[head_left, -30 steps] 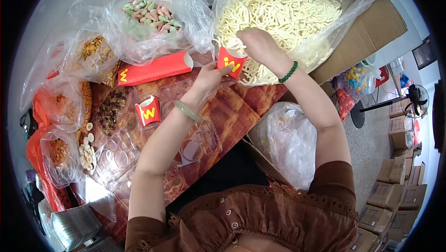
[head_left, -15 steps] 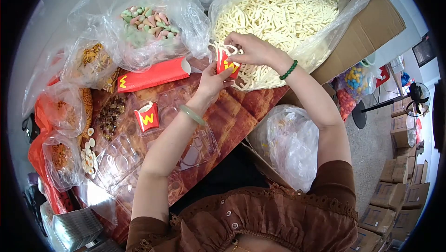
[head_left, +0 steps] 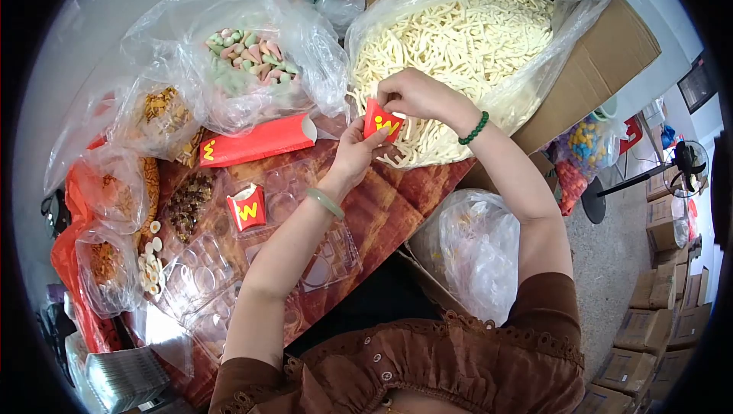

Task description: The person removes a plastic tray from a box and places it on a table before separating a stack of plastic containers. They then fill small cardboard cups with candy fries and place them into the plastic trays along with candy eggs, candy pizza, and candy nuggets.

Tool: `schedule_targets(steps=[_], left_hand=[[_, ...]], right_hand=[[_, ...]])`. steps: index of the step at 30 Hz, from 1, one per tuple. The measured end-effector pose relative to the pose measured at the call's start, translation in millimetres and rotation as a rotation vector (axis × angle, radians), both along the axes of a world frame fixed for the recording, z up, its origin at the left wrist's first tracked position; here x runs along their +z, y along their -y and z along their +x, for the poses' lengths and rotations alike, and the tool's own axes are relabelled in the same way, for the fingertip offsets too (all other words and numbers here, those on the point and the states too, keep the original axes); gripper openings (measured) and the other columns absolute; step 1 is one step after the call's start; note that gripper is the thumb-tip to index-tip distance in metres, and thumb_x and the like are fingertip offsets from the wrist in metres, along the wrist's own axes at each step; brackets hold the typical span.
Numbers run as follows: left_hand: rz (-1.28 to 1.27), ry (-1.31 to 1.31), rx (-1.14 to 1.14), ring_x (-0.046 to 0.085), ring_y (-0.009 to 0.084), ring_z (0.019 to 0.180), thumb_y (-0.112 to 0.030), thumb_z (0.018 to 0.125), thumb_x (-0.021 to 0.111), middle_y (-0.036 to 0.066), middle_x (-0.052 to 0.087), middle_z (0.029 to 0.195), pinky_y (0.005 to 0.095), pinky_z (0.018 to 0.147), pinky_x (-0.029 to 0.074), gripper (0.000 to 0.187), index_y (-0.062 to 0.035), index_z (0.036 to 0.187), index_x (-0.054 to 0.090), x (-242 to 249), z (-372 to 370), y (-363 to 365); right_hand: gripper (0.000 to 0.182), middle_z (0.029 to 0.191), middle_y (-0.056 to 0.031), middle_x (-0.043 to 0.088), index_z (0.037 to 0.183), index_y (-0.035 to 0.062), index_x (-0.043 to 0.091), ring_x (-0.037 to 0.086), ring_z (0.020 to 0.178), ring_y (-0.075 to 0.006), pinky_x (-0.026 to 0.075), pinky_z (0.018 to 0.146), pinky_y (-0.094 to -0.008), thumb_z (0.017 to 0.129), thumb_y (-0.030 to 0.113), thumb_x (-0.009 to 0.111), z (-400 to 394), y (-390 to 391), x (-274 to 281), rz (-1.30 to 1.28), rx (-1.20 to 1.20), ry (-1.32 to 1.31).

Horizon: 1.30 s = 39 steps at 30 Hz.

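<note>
My left hand grips a small red carton with a yellow logo, held upright at the near edge of a large clear bag full of pale, fry-shaped pieces. Over the carton's opening my right hand is closed, its fingertips at the top; whatever they pinch is too hidden to make out. A second small red carton stands on the patterned table, left of my left forearm. Behind it lies a long, flat red carton.
Clear plastic trays lie at the table's left. Bags of pink and green pieces and orange pieces stand behind. A cardboard flap borders the large bag. A bag-lined box sits below the table's right edge.
The pale pieces that stuck out above the held carton no longer show there. My right hand has closed in over its opening. The whole view has shifted slightly.
</note>
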State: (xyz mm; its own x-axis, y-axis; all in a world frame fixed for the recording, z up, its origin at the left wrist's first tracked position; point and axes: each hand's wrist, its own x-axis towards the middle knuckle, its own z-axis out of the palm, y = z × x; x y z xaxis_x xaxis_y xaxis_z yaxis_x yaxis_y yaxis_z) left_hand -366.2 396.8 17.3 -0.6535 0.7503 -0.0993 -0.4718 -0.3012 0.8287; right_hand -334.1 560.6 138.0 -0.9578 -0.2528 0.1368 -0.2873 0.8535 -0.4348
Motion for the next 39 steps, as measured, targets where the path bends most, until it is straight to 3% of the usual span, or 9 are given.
schedule_targets(steps=[5,8,11,13,17,25,30,37,39], left_hand=[[0.024,-0.006,-0.025,0.063,0.0198,0.092,-0.006,0.089,0.061,0.01,0.061,0.108,0.0321,0.074,0.058,0.032,-0.0021,0.118,0.048,0.9,-0.1,0.6],[0.065,-0.012,-0.082,0.063,0.0205,0.095,-0.006,0.089,0.061,0.01,0.06,0.11,0.0343,0.075,0.058,0.035,-0.002,0.12,0.047,-0.5,-4.9,0.1],[0.1,0.016,-0.089,0.062,0.021,0.098,-0.006,0.089,0.061,0.011,0.059,0.113,0.0359,0.077,0.058,0.037,-0.0023,0.123,0.046,-0.7,-3.7,2.7],[0.141,0.042,-0.086,0.061,0.0211,0.099,-0.005,0.089,0.06,0.011,0.059,0.115,0.0363,0.079,0.057,0.038,-0.0026,0.124,0.046,7.1,-4.2,10.3],[0.193,0.106,-0.055,0.06,0.0206,0.103,-0.004,0.089,0.06,0.01,0.058,0.117,0.0356,0.084,0.055,0.039,-0.0034,0.125,0.046,20.5,-4.9,26.1],[0.087,-0.031,-0.059,0.059,0.021,0.104,-0.004,0.089,0.059,0.01,0.058,0.117,0.036,0.088,0.053,0.038,-0.0035,0.125,0.047,4.4,-5.0,22.7],[0.052,-0.044,-0.059,0.061,0.0183,0.1,-0.002,0.087,0.061,0.008,0.058,0.115,0.0327,0.085,0.053,0.037,-0.0027,0.122,0.048,9.5,5.0,21.2],[0.066,-0.035,-0.08,0.06,0.0194,0.102,-0.003,0.089,0.059,0.009,0.057,0.116,0.0338,0.087,0.053,0.037,-0.003,0.123,0.046,4.5,10.8,24.7],[0.066,-0.029,-0.09,0.06,0.0198,0.103,-0.004,0.089,0.059,0.009,0.057,0.117,0.0342,0.087,0.053,0.036,-0.003,0.123,0.046,5.0,11.2,25.6]], right_hand=[[0.015,0.075,-0.0107,0.064,0.087,0.0008,0.06,0.063,0.068,-0.0201,0.05,0.063,-0.0321,0.074,0.003,0.067,-2.9,-3.4,0.0,-0.14,0.006,0.146],[0.014,0.076,-0.0095,0.065,0.09,0.0003,0.06,0.063,0.07,-0.017,0.05,0.064,-0.0305,0.078,0.006,0.064,-3.5,-0.1,-3.5,0.019,-0.047,-0.038],[0.015,0.077,-0.0079,0.065,0.095,0.0017,0.06,0.062,0.07,-0.0155,0.049,0.065,-0.0294,0.082,0.01,0.063,2.6,9.6,4.5,-0.07,-0.065,0.299],[0.018,0.079,-0.0075,0.064,0.096,0.0019,0.059,0.06,0.069,-0.0162,0.049,0.067,-0.029,0.085,0.015,0.063,8.8,6.3,5.9,-0.346,-0.12,0.049],[0.042,0.093,-0.0069,0.064,0.101,0.0027,0.06,0.059,0.073,-0.0165,0.049,0.071,-0.0286,0.071,0.025,0.079,40.7,7.7,12.5,-0.164,-0.318,-0.145],[0.019,0.082,-0.0116,0.061,0.094,0.0049,0.062,0.06,0.076,-0.0265,0.048,0.067,-0.0371,0.077,0.012,0.067,54.3,15.3,-15.9,0.208,-0.117,-0.457],[0.018,0.081,-0.0141,0.061,0.096,0.0042,0.062,0.06,0.08,-0.0319,0.048,0.07,-0.0389,0.078,0.007,0.06,49.7,31.7,-16.6,0.162,-0.123,-0.149],[0.018,0.079,-0.0108,0.062,0.094,0.0046,0.062,0.061,0.075,-0.0259,0.049,0.069,-0.0359,0.078,0.013,0.063,32.6,27.6,-3.5,-0.153,-0.021,0.237],[0.019,0.078,-0.0101,0.063,0.092,0.0047,0.061,0.061,0.074,-0.0253,0.049,0.067,-0.0351,0.077,0.016,0.066,33.2,29.9,-3.8,-0.065,-0.014,0.033]])
